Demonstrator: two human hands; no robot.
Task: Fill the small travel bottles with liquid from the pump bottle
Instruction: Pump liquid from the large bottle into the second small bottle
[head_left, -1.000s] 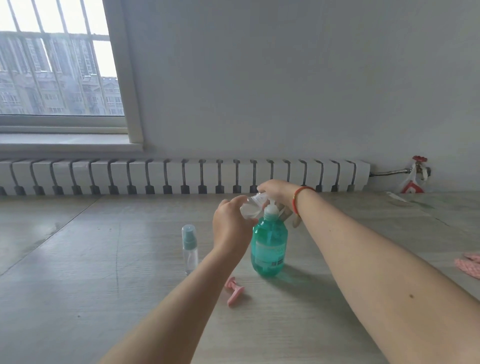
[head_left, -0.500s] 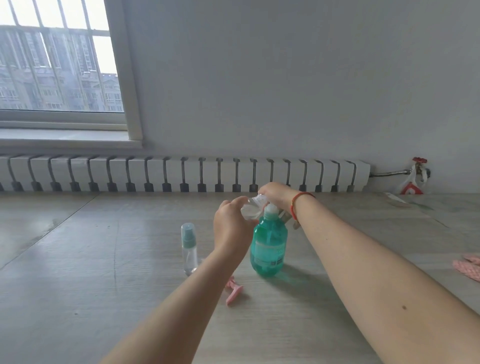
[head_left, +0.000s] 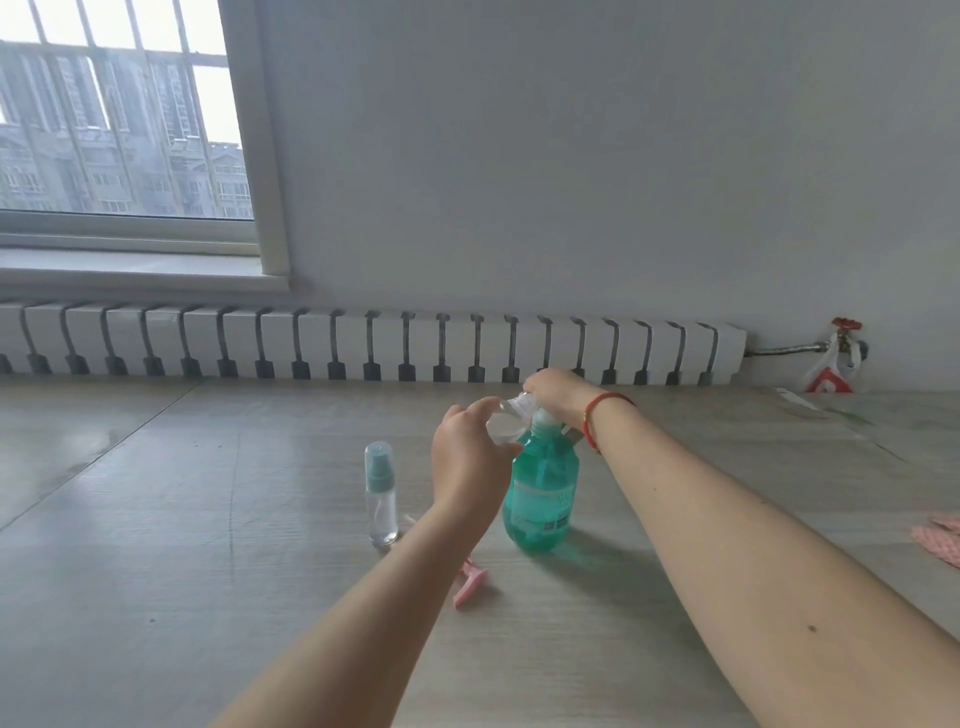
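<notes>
A teal pump bottle (head_left: 542, 499) stands upright on the wooden surface. My right hand (head_left: 558, 395) rests on top of its pump head, fingers closed over it. My left hand (head_left: 467, 462) holds a small clear travel bottle (head_left: 506, 423) tilted with its mouth toward the pump spout. A second small travel bottle (head_left: 382, 493), clear with a teal spray cap, stands upright to the left, apart from both hands.
A pink plastic piece (head_left: 470, 579) lies on the wood under my left forearm. A pink cloth (head_left: 943, 540) sits at the right edge. A white radiator (head_left: 363, 343) runs along the wall, with a red valve (head_left: 844, 338) at its right end.
Both hands and the bottles stay in nearly the same place; only the camera view has shifted slightly.
</notes>
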